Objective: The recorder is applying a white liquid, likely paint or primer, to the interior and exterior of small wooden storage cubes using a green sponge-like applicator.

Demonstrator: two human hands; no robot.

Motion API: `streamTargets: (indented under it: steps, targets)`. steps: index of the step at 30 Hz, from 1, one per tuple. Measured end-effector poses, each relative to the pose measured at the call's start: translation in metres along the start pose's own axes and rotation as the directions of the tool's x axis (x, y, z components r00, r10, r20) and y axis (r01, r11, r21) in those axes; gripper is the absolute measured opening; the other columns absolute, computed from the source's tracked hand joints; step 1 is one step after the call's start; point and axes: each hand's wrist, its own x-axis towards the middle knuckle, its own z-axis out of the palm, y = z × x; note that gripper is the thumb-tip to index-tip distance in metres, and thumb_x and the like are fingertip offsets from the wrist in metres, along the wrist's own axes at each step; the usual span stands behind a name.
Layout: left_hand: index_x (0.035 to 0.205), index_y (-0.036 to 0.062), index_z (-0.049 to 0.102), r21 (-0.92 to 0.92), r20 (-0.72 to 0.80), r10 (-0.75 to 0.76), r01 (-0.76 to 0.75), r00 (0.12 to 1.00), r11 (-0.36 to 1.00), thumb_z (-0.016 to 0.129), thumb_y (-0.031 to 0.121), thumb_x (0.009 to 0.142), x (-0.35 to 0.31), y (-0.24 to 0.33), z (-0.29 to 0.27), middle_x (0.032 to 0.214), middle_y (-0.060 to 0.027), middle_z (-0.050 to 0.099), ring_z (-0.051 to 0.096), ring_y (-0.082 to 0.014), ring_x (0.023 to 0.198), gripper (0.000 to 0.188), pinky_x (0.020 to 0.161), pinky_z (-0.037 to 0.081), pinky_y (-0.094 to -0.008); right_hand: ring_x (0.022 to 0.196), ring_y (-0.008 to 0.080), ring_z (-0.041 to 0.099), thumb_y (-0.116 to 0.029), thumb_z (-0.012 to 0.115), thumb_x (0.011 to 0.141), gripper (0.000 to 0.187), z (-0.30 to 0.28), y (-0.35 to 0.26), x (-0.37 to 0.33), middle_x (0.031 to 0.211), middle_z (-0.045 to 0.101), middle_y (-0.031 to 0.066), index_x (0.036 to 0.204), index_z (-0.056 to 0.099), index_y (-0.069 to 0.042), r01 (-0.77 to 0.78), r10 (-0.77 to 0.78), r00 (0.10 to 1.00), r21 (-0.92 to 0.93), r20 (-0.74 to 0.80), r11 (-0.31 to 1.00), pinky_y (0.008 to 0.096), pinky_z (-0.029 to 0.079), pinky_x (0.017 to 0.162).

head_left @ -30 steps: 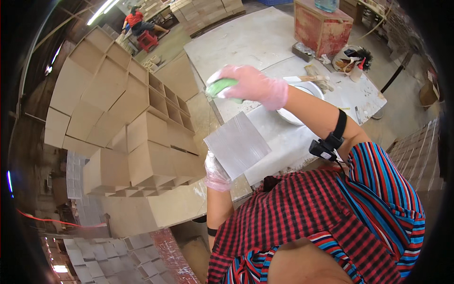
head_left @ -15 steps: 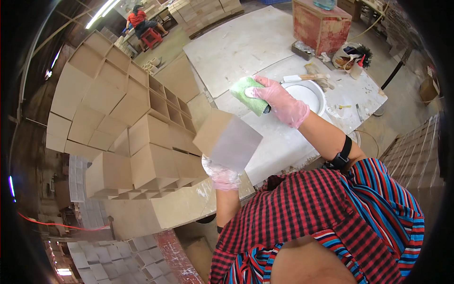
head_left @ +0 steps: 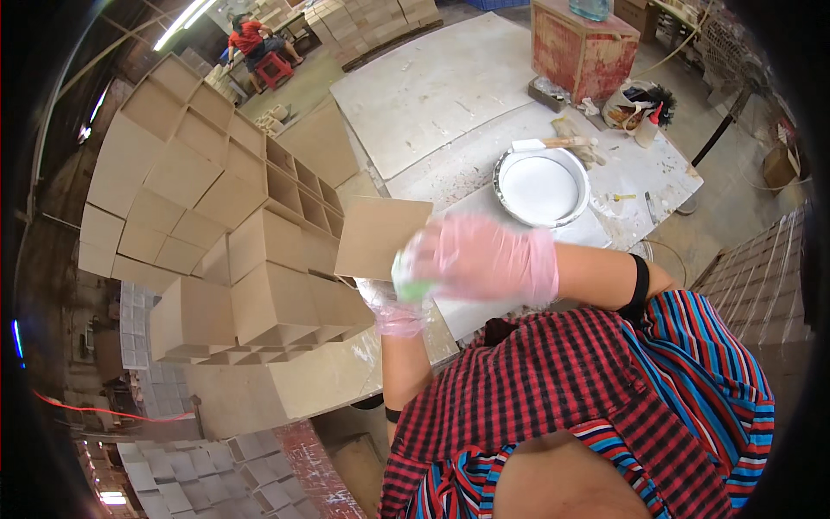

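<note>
My left hand [head_left: 393, 310], in a clear pinkish glove, supports a light brown box [head_left: 379, 233] from below; part of its grip is hidden behind the box and my other hand. In my gloved right hand [head_left: 488, 259], smeared by motion, is a green and white sponge [head_left: 410, 278]. It is against the box's near right side, which my hand mostly covers. To the right of the box, a round pan [head_left: 499, 197] of white paint [head_left: 541, 189] stands on the worktable, with a flat brush [head_left: 553, 143] lying across its far rim.
Stacked brown boxes [head_left: 268, 285] rise close on the left. At the table's far end stand a red-stained crate [head_left: 584, 56] and a white tub of tools [head_left: 627, 108], beside a red-tipped bottle [head_left: 648, 130]. A person in red [head_left: 249, 39] sits far back on a red stool [head_left: 274, 69].
My right hand has swung down and left from beside the paint pan, bringing the sponge onto the box. The box has turned in my left hand, which has shifted slightly left.
</note>
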Motion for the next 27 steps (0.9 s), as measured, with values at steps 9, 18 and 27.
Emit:
streamTargets:
  steps: [9,18,27]
  targets:
    - [0.115,0.0046,0.049,0.577,0.159,0.277,-0.317,0.948,0.753,0.043,0.043,0.089,0.007,-0.002,-0.014,0.111,-0.0097,0.055,0.054,-0.0258,0.098,0.048,0.081,0.048,-0.0367,0.083,0.0234,0.059,-0.025,0.064,0.073,0.02,-0.004,0.037,-0.001,0.086,0.06,0.0044,0.089,0.061,-0.013,-0.148,0.142,0.986,-0.056,-0.09,0.987,0.0355,0.049,0.071]
    - [0.116,0.0034,0.05,0.164,0.03,0.236,-0.237,0.971,0.958,0.041,0.046,0.088,0.01,-0.002,-0.001,0.113,-0.0122,0.054,0.054,-0.0291,0.1,0.052,0.085,0.047,-0.0406,0.084,0.0231,0.059,-0.024,0.063,0.075,0.02,-0.003,0.038,-0.007,0.085,0.059,0.0039,0.091,0.06,-0.014,-0.206,0.2,0.974,-0.052,-0.105,0.977,0.0349,0.049,0.07]
    - [0.122,0.0038,0.044,0.196,-0.033,0.197,-0.186,0.98,0.963,0.04,0.045,0.09,0.0,-0.006,-0.004,0.12,-0.0112,0.051,0.051,-0.0263,0.108,0.052,0.089,0.046,-0.0398,0.087,0.0238,0.059,-0.025,0.062,0.075,0.022,0.001,0.052,-0.006,0.089,0.06,0.0064,0.092,0.061,-0.012,-0.308,0.308,0.95,0.025,-0.054,0.951,0.0358,0.049,0.075]
